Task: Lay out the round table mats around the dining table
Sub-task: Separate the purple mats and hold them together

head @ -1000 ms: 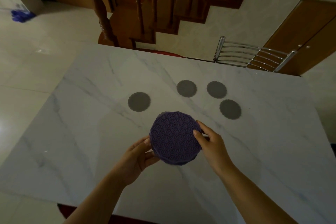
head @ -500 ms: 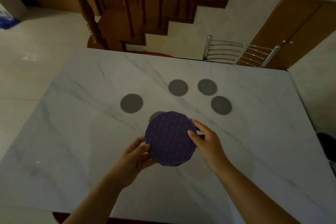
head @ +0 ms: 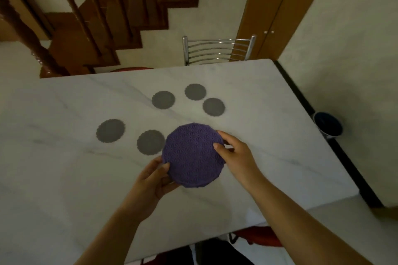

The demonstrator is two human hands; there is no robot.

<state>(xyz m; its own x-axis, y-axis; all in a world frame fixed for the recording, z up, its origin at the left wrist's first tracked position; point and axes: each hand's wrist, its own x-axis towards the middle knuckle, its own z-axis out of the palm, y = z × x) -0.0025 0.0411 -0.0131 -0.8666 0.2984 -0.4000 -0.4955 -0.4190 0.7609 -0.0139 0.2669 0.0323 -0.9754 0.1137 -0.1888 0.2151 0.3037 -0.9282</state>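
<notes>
Five small grey mats lie flat on the white marble counter (head: 64,168). The leftmost grey mat (head: 110,130) sits alone toward the left, and the next grey mat (head: 150,142) lies just to its right, its right edge hidden behind the purple mats. Further back are the third grey mat (head: 163,100), the fourth grey mat (head: 195,91) and the fifth grey mat (head: 213,106), close together but apart from one another. The left hand (head: 150,180) grips the lower left rim of a stack of purple mats (head: 192,155), thumb on top and fingers beneath. The stack is held above the counter near its middle, tilted a little toward the camera, its patterned top face showing. The right hand (head: 237,157) clasps the stack's right rim, thumb pressed on the top face. A metal chair (head: 217,50) stands at the far edge of the counter, with a wooden staircase (head: 107,17) behind to the left and a dark bucket (head: 328,123) on the floor to the right
</notes>
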